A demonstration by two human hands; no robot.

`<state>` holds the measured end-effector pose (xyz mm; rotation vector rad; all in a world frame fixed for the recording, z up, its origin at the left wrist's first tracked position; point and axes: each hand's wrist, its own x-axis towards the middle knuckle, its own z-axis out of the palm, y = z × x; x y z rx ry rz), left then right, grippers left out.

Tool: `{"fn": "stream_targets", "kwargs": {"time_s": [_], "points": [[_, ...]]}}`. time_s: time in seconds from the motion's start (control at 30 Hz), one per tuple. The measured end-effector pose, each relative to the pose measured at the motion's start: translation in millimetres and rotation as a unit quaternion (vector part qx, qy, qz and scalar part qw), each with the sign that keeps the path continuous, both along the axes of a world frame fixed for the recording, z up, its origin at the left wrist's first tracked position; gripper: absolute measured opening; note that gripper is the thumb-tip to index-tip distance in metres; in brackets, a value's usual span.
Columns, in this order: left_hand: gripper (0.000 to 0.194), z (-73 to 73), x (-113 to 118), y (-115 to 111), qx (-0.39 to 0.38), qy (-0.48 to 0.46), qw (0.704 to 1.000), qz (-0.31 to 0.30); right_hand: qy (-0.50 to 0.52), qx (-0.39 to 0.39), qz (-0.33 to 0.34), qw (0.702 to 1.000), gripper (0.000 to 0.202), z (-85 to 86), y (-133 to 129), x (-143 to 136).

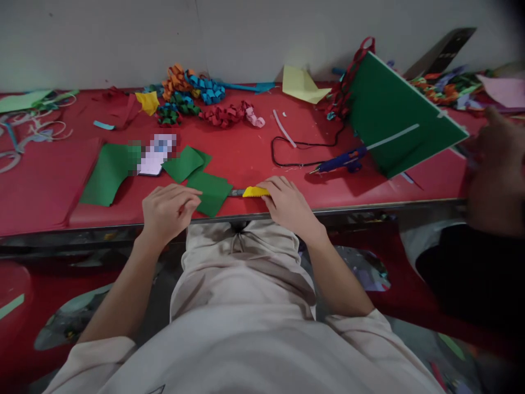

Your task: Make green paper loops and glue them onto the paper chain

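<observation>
My left hand (pixel 168 210) is at the table's front edge with its fingers curled. Its thumb and forefinger overlap the left edge of a green paper piece (pixel 213 194); whether they pinch it I cannot tell. My right hand (pixel 287 205) has its fingers closed over the end of a yellow utility knife (pixel 255 191). The knife lies flat, its grey front end pointing left and meeting the green paper's right edge. Just behind are a folded green paper (pixel 184 163) and a phone (pixel 153 158), partly blurred. A larger curved green sheet (pixel 107 175) lies further left.
A blue glue gun (pixel 342 161) with a black cord lies right of centre, before a tilted green board (pixel 402 115). Curled paper chains (pixel 209 87) line the back by the wall. Red sheets (pixel 41 180) are stacked left. Another person's hand (pixel 498 164) is at far right.
</observation>
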<state>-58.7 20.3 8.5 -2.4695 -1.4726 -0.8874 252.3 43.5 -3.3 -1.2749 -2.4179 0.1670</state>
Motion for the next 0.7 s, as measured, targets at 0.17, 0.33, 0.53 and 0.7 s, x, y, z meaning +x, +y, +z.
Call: {"fn": "stream_targets", "kwargs": {"time_s": [0.17,0.33,0.53,0.7], "points": [[0.046,-2.0,35,10,-0.082,0.117,0.990,0.020,-0.010,0.015,-0.020,1.000,0.029,-1.6,4,-6],[0.055,-17.2,40,10,-0.145,0.140,0.980,0.003,-0.013,0.028,-0.030,0.999,0.027,-4.9,8,-2],[0.056,-18.8,29,3,-0.154,0.161,0.975,-0.015,-0.005,0.037,-0.021,0.999,0.027,-8.1,14,-3],[0.056,-22.4,27,4,-0.140,0.163,0.976,-0.025,0.002,0.032,-0.011,0.999,0.028,-9.9,19,-8]]}}
